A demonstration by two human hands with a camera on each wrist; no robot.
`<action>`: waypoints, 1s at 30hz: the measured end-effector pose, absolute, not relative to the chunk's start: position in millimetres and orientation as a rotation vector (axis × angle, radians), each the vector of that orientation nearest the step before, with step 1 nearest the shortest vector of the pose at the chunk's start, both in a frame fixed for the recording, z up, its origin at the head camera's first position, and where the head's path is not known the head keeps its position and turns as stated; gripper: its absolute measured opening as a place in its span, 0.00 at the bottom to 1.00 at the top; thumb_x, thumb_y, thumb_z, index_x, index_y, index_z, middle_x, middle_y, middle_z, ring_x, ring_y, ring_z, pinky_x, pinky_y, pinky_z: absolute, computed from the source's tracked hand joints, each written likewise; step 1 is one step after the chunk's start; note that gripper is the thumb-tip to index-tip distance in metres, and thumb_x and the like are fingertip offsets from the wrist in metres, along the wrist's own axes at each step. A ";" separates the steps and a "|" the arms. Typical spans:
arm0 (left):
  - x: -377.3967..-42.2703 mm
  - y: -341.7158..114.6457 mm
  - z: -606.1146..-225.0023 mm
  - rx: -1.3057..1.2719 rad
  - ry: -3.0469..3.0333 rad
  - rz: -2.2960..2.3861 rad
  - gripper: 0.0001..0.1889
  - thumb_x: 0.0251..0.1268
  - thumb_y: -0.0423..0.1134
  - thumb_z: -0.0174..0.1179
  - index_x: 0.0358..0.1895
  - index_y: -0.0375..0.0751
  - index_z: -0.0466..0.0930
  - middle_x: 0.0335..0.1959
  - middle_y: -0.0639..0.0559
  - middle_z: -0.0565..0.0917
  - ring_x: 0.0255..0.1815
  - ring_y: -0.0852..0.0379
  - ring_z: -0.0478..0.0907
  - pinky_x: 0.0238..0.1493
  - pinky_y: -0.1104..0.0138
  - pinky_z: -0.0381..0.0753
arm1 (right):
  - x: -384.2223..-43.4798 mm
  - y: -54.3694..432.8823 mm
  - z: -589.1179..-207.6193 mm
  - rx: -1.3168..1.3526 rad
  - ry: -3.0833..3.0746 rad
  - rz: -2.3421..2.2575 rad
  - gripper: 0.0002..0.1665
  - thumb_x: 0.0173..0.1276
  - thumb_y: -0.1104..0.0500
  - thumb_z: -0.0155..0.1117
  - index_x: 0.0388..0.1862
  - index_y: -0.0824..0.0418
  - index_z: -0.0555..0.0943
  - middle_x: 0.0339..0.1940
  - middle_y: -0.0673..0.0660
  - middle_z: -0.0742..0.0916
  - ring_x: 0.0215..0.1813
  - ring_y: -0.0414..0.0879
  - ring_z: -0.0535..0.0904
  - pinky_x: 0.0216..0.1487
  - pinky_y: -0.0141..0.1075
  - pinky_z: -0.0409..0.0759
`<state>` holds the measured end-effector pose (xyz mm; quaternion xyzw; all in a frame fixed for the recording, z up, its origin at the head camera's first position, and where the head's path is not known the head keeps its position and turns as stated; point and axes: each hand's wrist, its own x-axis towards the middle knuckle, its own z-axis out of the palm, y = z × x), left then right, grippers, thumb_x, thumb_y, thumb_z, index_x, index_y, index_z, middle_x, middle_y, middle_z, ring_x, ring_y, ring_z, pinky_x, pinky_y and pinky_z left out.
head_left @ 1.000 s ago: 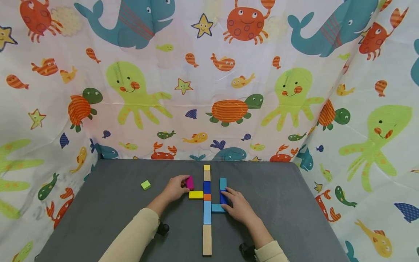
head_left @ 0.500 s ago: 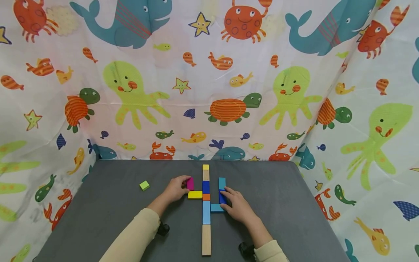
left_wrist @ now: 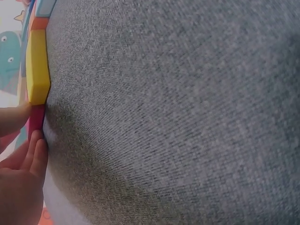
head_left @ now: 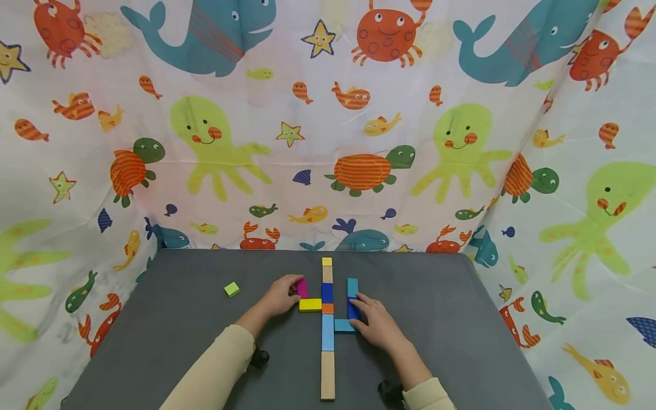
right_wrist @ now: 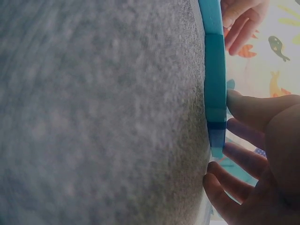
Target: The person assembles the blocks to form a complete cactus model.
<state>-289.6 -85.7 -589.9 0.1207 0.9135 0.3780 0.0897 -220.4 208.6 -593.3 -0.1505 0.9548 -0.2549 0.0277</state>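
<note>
In the head view, my left hand pinches a magenta block standing against the far side of a yellow block; thumb and fingertips sit at its two ends in the left wrist view. On the other side, my right hand holds a dark blue block between thumb and fingers. A light blue block continues beyond it, and another light blue block runs sideways from its near end. Both side groups adjoin a long central row, including a blue block and an orange block.
A loose lime green block lies left of the left hand. The row's near end is a plain wooden block, and a small yellow block tops its far end. A printed curtain surrounds the grey table.
The left fingers shift slightly on the magenta block, which leans a little differently beside the yellow one. The right hand stays in place; the whole view drifts slightly.
</note>
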 end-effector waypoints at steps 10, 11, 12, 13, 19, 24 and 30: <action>-289.4 -92.7 -594.9 0.314 2.790 1.246 0.29 0.62 0.18 0.49 0.67 0.38 0.76 0.62 0.42 0.78 0.46 0.52 0.77 0.55 0.54 0.81 | -220.3 207.0 -590.3 -0.474 2.931 -0.794 0.32 0.72 0.48 0.66 0.73 0.54 0.74 0.78 0.58 0.71 0.75 0.60 0.66 0.68 0.59 0.71; -289.4 -94.0 -594.0 0.300 2.803 1.250 0.30 0.61 0.17 0.48 0.66 0.38 0.77 0.61 0.42 0.78 0.46 0.52 0.77 0.54 0.54 0.81 | -220.2 207.1 -590.1 -0.473 2.930 -0.798 0.32 0.72 0.48 0.66 0.73 0.54 0.74 0.78 0.58 0.71 0.75 0.60 0.66 0.68 0.59 0.71; -289.6 -95.3 -593.7 0.290 2.816 1.250 0.30 0.59 0.17 0.47 0.66 0.38 0.77 0.60 0.42 0.79 0.46 0.53 0.78 0.54 0.55 0.81 | -220.0 207.5 -590.0 -0.469 2.928 -0.797 0.32 0.72 0.48 0.66 0.73 0.53 0.74 0.78 0.58 0.71 0.75 0.60 0.66 0.69 0.59 0.71; -289.5 -96.4 -593.2 0.286 2.828 1.261 0.31 0.57 0.16 0.47 0.65 0.37 0.77 0.59 0.42 0.79 0.46 0.52 0.78 0.54 0.54 0.81 | -219.8 208.1 -590.0 -0.466 2.928 -0.798 0.32 0.72 0.48 0.66 0.73 0.53 0.74 0.78 0.58 0.70 0.75 0.60 0.66 0.69 0.59 0.71; -287.5 -106.8 -592.2 0.269 2.874 1.330 0.30 0.57 0.19 0.50 0.65 0.37 0.77 0.55 0.40 0.80 0.48 0.50 0.78 0.55 0.53 0.80 | -219.2 210.9 -589.7 -0.472 2.927 -0.798 0.32 0.72 0.48 0.66 0.73 0.54 0.74 0.78 0.58 0.70 0.75 0.60 0.66 0.68 0.59 0.71; -283.3 -119.4 -592.7 0.276 2.921 1.367 0.28 0.57 0.21 0.53 0.64 0.37 0.78 0.55 0.40 0.81 0.50 0.47 0.78 0.54 0.51 0.80 | -220.0 211.3 -590.0 -0.485 2.928 -0.799 0.32 0.72 0.48 0.66 0.73 0.54 0.74 0.78 0.58 0.71 0.75 0.61 0.66 0.68 0.59 0.71; -275.4 -136.7 -591.4 0.225 2.952 1.429 0.27 0.58 0.23 0.57 0.63 0.38 0.79 0.57 0.42 0.81 0.56 0.45 0.78 0.54 0.48 0.78 | -220.5 211.2 -589.2 -0.469 2.927 -0.792 0.32 0.72 0.48 0.66 0.73 0.54 0.74 0.78 0.58 0.70 0.75 0.60 0.66 0.69 0.59 0.70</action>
